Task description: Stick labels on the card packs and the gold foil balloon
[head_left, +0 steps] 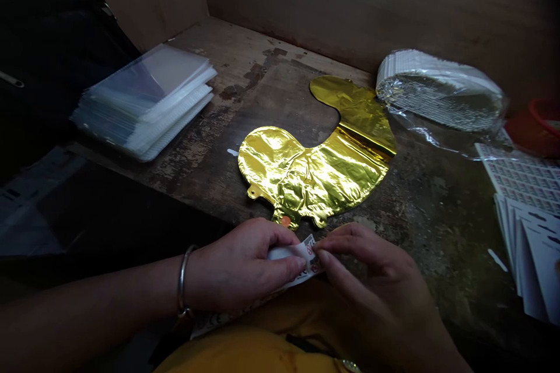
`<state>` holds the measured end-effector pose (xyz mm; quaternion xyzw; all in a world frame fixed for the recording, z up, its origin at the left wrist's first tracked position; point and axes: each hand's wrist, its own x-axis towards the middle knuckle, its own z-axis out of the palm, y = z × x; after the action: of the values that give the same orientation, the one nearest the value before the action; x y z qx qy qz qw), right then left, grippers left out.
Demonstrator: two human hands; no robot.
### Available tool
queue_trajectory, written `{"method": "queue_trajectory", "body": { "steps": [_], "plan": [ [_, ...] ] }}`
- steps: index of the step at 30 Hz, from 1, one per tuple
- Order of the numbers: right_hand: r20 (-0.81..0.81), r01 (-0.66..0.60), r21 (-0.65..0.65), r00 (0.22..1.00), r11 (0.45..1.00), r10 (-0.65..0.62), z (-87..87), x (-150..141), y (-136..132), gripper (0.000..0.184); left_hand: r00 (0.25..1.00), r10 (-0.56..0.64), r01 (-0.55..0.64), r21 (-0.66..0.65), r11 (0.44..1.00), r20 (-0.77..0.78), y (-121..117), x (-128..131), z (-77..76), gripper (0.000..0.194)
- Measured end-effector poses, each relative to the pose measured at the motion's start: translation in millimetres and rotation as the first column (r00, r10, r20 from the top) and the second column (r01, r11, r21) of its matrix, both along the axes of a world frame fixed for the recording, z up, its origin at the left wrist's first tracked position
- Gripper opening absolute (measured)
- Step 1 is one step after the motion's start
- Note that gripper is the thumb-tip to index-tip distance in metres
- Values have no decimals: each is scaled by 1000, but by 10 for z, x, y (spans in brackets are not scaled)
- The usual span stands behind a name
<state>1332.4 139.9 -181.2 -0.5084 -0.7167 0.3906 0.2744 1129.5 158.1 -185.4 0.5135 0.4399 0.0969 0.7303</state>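
Note:
My left hand (258, 265), a metal bangle on its wrist, is closed on a white sticker sheet (301, 277) printed with CE marks and small red symbols. The thumb presses the sheet from above, and more of it trails under the hand toward my lap. At the sheet's right corner, the thumb and forefinger of my right hand (376, 274) are pinched together; whether a sticker is peeled there is too small to tell. Just beyond both hands lies a flat, curved gold foil balloon (324, 169), with small tabs and an orange round sticker (285, 221) at its near end.
On the worn wooden table (175, 180), a stack of clear plastic bags (149, 99) lies at left. A plastic-wrapped bundle of white strips (441, 90) sits at back right. Printed cards (531, 250) and a red container (534, 128) are at the right edge. Wooden panels rise behind.

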Motion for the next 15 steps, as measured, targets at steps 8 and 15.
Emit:
{"method": "queue_trajectory", "body": {
  "steps": [8, 15],
  "plan": [
    [189, -135, 140, 976, 981, 107, 71, -56, -19, 9, 999, -19, 23, 129, 991, -35, -23, 2, -31, 21],
    [220, -164, 187, 968, 969, 121, 78, -109, -4, 14, 997, -9, 27, 228, 973, -80, -43, 21, 11, 21]
  ]
}}
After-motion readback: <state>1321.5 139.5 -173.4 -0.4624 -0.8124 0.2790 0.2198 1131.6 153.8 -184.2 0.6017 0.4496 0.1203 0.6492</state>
